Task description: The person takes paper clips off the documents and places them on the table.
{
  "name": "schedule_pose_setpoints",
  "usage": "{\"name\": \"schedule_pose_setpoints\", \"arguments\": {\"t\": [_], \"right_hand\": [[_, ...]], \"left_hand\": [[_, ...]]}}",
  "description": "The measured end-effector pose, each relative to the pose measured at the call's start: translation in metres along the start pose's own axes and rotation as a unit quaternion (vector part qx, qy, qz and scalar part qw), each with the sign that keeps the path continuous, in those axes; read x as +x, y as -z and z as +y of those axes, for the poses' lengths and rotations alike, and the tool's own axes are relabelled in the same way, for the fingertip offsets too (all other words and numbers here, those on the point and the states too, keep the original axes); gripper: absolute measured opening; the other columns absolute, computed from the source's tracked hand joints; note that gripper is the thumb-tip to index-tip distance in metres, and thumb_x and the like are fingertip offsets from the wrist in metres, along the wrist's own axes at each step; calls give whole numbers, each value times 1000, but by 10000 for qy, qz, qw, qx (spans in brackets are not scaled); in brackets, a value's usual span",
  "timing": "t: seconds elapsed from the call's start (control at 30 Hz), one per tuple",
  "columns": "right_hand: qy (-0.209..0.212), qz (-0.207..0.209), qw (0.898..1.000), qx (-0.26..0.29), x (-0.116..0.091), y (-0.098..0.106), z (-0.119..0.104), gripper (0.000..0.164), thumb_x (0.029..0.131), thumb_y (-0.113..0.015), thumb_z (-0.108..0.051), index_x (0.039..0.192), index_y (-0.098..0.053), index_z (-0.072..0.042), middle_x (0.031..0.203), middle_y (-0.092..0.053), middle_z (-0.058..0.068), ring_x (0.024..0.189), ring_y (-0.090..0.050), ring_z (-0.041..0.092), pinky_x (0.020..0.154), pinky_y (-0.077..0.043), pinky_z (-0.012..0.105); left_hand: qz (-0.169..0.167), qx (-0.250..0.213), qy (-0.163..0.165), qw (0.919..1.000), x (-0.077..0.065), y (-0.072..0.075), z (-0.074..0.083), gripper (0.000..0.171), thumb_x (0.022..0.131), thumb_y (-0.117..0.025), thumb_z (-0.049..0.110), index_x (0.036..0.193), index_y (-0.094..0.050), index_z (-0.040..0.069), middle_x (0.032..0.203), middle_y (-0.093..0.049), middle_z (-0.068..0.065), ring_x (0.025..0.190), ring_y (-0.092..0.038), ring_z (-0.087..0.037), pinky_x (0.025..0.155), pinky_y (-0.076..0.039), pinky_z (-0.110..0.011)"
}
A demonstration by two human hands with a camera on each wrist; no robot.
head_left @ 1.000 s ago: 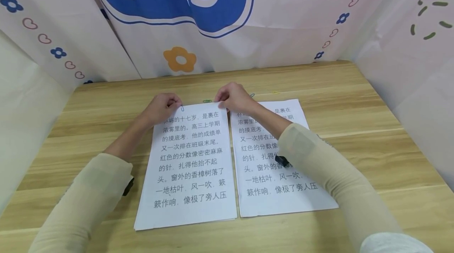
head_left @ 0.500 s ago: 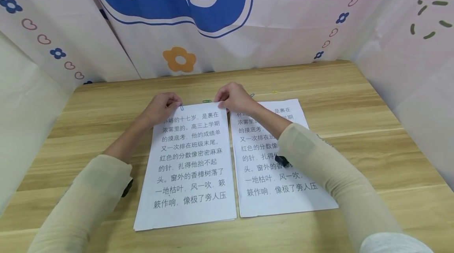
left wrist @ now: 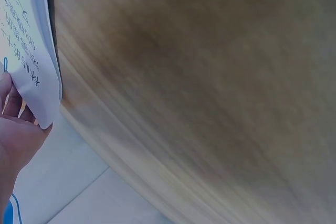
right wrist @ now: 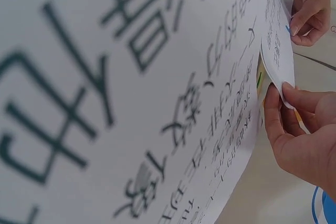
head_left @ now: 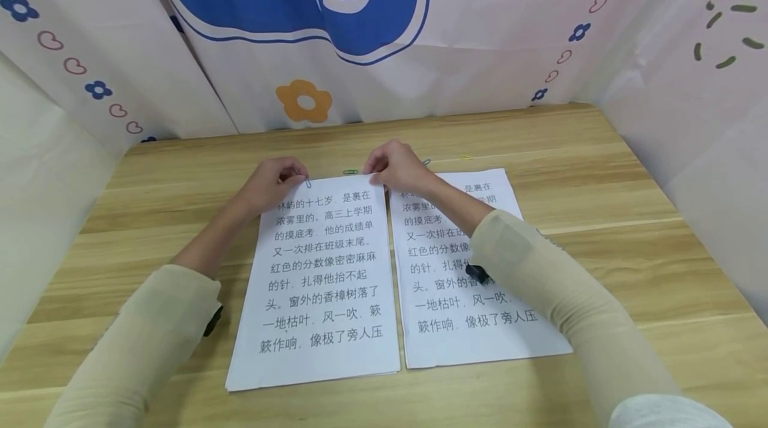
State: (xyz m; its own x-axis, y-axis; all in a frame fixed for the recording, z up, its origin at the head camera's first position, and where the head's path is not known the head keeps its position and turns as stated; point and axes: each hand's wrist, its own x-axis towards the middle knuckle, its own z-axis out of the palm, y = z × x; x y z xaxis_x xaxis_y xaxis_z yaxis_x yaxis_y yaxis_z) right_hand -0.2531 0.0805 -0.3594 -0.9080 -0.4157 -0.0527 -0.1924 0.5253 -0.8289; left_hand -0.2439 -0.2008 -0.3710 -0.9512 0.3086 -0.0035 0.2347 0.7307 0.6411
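Two stacks of printed paper lie side by side. My left hand is at the top edge of the left paper stack, its fingers pinching the outer end of a blue paper clip that sits over that edge. The clip also shows at my fingertips in the left wrist view. With thumb and fingers, my right hand pinches the top right corner of the same stack; in the right wrist view this corner is lifted and bent. My right forearm crosses over the right paper stack.
Behind the papers on the wooden table lie a green paper clip, a blue clip near my right hand and a yellow clip. A printed white cloth hangs along the table's far edge.
Both hands keep their places at the top edge of the left stack. My left forearm has shifted very slightly to the left.
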Motion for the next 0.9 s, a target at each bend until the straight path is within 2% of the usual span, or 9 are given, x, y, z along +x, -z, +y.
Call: {"name": "schedule_pose_setpoints", "arguments": {"t": [0.23,0.47,0.9], "right_hand": [[-34,-7,10000,-14,0,0,0,14,93,-71,6,102,-75,-3,97,-71,11,83,-66,22,68,-57,27],[-47,-22,10000,4,-1,0,-2,14,93,-71,7,103,-75,-2,96,-72,11,83,-66,22,69,-57,28],[-47,-62,10000,33,0,-2,0,13,92,-71,7,102,-75,-2,95,-73,11,79,-66,21,66,-56,26]], "left_hand": [[41,-2,1,10000,-1,0,2,14,105,-57,4,111,-67,-3,102,-66,-18,88,-59,-27,74,-48,-25],[122,-21,135,9998,-1,-1,4,13,105,-58,4,111,-68,-2,102,-67,-18,88,-59,-26,73,-48,-24],[169,-135,58,9997,-2,-1,-1,14,105,-57,3,111,-68,-3,98,-67,-19,83,-59,-25,68,-47,-20]]}}
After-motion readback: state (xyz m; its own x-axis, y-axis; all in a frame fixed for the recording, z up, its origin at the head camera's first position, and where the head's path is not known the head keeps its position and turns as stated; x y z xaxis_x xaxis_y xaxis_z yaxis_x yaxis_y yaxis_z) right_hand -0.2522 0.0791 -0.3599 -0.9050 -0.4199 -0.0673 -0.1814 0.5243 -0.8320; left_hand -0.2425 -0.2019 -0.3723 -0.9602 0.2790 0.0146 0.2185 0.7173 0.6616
